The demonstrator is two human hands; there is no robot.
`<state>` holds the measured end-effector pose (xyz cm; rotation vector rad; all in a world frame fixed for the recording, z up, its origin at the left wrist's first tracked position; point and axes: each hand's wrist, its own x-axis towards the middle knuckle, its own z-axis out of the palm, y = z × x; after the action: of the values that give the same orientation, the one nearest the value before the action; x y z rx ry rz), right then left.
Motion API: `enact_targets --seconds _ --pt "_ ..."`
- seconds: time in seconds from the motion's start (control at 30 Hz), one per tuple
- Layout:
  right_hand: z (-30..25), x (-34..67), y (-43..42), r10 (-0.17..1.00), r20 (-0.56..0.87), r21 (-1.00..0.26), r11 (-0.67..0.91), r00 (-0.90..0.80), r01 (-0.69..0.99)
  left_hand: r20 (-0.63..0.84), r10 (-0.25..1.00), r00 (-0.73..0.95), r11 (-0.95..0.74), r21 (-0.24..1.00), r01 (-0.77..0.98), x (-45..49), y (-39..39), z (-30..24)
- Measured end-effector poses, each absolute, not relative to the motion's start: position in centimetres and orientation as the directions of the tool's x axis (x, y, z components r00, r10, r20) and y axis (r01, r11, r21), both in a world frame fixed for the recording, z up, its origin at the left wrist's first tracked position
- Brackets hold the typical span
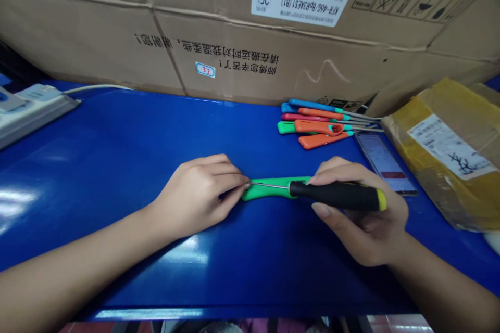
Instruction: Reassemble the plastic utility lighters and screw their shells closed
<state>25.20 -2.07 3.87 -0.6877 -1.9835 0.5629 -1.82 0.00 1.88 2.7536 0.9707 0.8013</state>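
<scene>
In the head view a green lighter body [269,191] lies flat on the blue table between my hands. My right hand [363,208] is closed around the black handle of a screwdriver [336,195] with a yellow end. The screwdriver's thin shaft runs left, nearly level, just over the green body. At the shaft's tip, the thumb and fingers of my left hand [211,187] pinch together by the body's left end. What sits in that pinch is too small and covered to make out. The right part of the body is hidden behind the screwdriver and right hand.
Several long-nosed lighters [318,126] in orange, blue, red and green are heaped at the back right, beside a phone [385,161]. A taped parcel [449,151] stands at the right. A large cardboard box [234,52] walls the back. A white power strip [37,112] lies at left.
</scene>
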Motion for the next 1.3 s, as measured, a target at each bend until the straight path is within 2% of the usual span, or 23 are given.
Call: enact_targets --seconds 0.27,0.47,0.63,0.83,1.0,1.1,1.2,1.3 --pt "3.9 25.1 -2.3 0.739 0.6 -0.644 0.674 -0.308 0.363 0.417 0.646 0.64 -0.762 0.406 0.505 -1.5 0.2 1.4" --pt "4.3 24.9 -2.5 0.804 0.551 -0.705 0.592 -0.224 0.391 0.399 0.684 0.61 -0.726 0.45 0.52 -1.4 0.2 1.4" --pt "4.1 25.0 -2.5 0.853 0.507 -0.785 0.517 -0.128 0.341 0.48 0.676 0.56 -0.737 0.435 0.517 -1.6 0.1 1.5" --pt "4.9 25.5 -1.6 0.863 0.505 -0.841 0.487 0.016 0.236 0.56 0.683 0.469 -0.729 0.486 0.482 -1.7 0.2 1.8" --pt "7.2 25.1 -0.7 0.87 0.493 -0.868 0.488 0.035 0.086 0.505 0.73 0.46 -0.683 0.537 0.494 -1.7 0.2 1.9" --pt "8.7 24.3 -0.6 0.89 0.456 -0.883 0.454 -0.01 0.119 0.467 0.726 0.504 -0.687 0.53 0.498 -1.6 0.2 1.9" --pt "9.9 23.3 -0.4 0.871 0.488 -0.855 0.491 -0.058 0.168 0.383 0.723 0.575 -0.682 0.53 0.504 -1.5 0.2 1.5" --pt "10.3 22.3 0.0 0.867 0.497 -0.841 0.491 -0.034 0.227 0.298 0.744 0.599 -0.644 0.559 0.522 -1.3 0.1 0.9"
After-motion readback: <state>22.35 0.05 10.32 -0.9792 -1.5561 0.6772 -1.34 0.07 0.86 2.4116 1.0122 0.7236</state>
